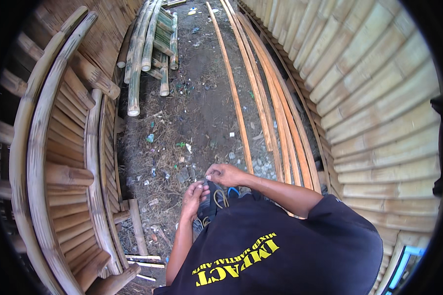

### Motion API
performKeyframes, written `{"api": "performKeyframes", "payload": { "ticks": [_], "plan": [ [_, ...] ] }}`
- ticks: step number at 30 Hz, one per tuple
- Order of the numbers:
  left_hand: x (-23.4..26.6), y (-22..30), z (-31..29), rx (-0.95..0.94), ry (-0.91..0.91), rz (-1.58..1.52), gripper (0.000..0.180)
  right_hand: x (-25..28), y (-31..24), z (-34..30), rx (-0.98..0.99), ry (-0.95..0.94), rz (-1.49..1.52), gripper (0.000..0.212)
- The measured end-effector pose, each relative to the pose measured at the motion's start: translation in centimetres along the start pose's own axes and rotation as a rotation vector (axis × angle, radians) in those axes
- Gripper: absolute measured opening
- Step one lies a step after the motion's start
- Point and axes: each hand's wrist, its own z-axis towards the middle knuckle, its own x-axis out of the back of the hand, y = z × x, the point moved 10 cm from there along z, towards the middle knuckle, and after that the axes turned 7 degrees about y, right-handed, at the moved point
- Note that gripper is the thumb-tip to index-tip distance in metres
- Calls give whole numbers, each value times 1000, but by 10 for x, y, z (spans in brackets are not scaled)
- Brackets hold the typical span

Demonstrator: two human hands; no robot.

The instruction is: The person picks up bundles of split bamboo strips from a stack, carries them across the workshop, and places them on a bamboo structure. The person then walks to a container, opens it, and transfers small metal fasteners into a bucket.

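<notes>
Left hand: the person's bare left hand [195, 195] has its fingers curled and thumb drawn in; it looks like a pinch, though I cannot tell on what.
Right hand: the bare right hand [225, 175] is bent over, thumb and forefinger close together – any small thing between them is too small to make out.
Dark grey cloth: the dark grey, faintly striped cloth [205, 207] lies just below the fingertips, between the hands and the body; probably light, soft and not fragile, best gathered in a fold between thumb and forefinger.
Tan cord: the thin, looped tan cord [225, 197] lies just below the right hand; likely limp and easily tangled – better pinched near an end than mid-loop.
Wooden strips: the long, straight orange-brown wooden strips [280, 98] lie beyond and right of the hands, apart from them; likely stiff, springy and splintery along the edges.
Bamboo poles: the round green-grey bamboo poles [134, 88] lie beyond and left of the hands.
</notes>
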Motion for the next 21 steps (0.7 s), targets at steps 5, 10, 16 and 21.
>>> {"api": "performKeyframes", "payload": {
  "ticks": [5,10,16,21],
  "plan": [
    [4,50,110,94,55,-104,30,60,7,117,-42,-41,12,34],
    [6,138,257,162,73,-167,32,134,17,269,-79,-26,108,34],
    [-4,384,461,-148,75,134,34,243,-13,431,-24,25,288,36],
    [-40,556,595,-336,-1,257,36,353,-4,566,-98,127,247,36]
  ]
}}
